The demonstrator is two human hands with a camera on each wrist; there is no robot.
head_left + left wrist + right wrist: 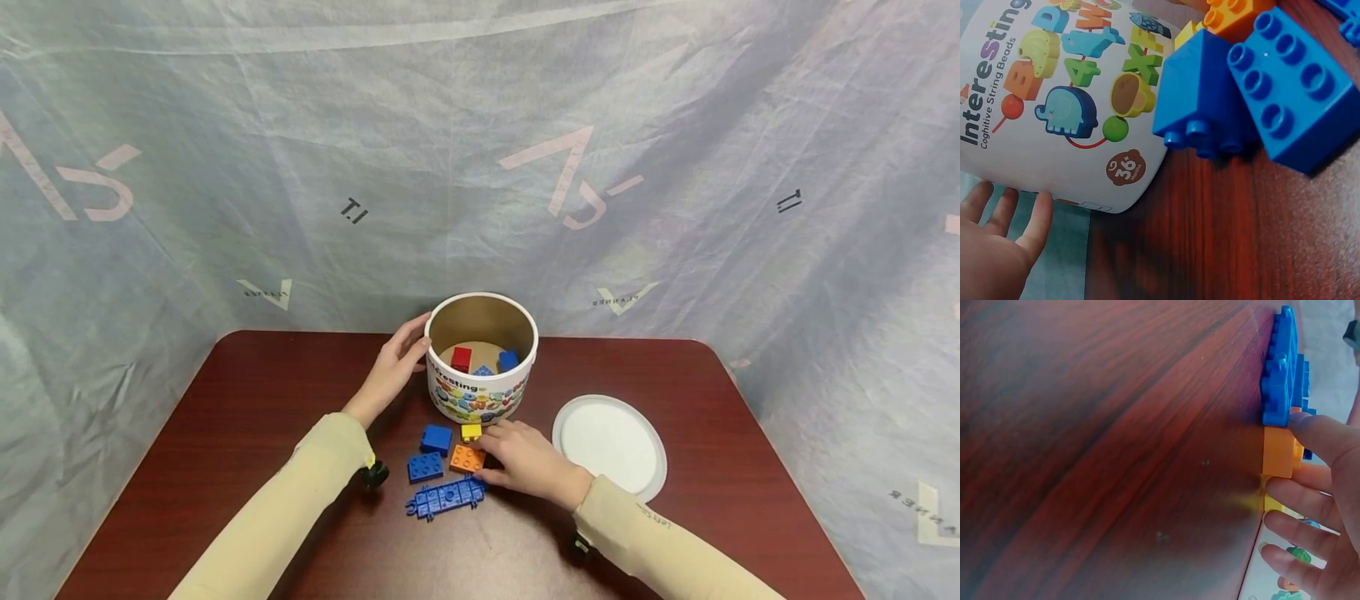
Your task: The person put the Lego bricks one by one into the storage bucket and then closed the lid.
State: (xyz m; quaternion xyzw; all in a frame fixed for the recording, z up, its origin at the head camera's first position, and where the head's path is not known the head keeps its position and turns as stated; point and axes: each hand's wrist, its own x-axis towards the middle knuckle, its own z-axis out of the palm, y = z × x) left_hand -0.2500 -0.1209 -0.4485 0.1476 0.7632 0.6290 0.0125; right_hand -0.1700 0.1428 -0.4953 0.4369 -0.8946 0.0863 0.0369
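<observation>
A white bucket (480, 392) with printed letters and animals stands on the table. My left hand (393, 367) rests on the bucket's left side, its fingers extended and spread against the wall. Just in front of the bucket, my right hand (528, 458) has its thumb and index finger at opposite edges of an orange brick (467, 459), pinching it. Its other fingers lie beside a small yellow brick (471, 432). Two blue bricks, one behind (437, 439) and one in front (425, 467), sit left of the orange one. A long blue base piece (447, 497) lies nearest me.
Inside the bucket are a red brick (461, 359), a blue brick (508, 360) and a lighter blue piece (483, 371). A round white lid (609, 446) lies flat right of my right hand. A grey cloth backdrop (450, 167) hangs behind the dark red table (255, 417).
</observation>
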